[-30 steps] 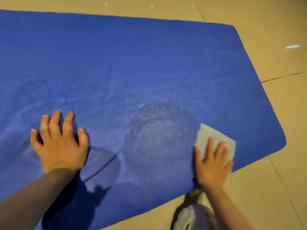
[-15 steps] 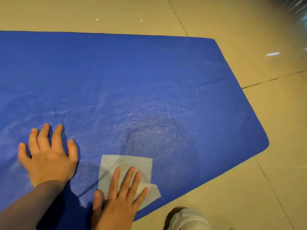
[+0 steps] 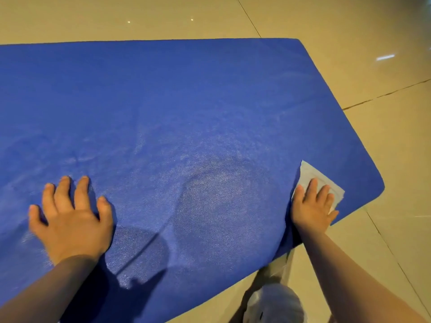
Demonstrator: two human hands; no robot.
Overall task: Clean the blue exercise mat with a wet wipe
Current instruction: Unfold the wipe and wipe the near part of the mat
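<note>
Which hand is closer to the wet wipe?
The right hand: it presses flat on the wet wipe near the mat's corner. The left hand rests on the mat far off to the side.

Warm dim light; floor (image 3: 349, 43) glare; soft focus.

From my remote seat I see the blue exercise mat (image 3: 186, 108) as finely pebbled foam, faintly sheened where damp — the wet wipe (image 3: 310, 174) looks like soft, matt, pale fabric — and the floor (image 3: 373, 38) is glossy beige tile.
</note>
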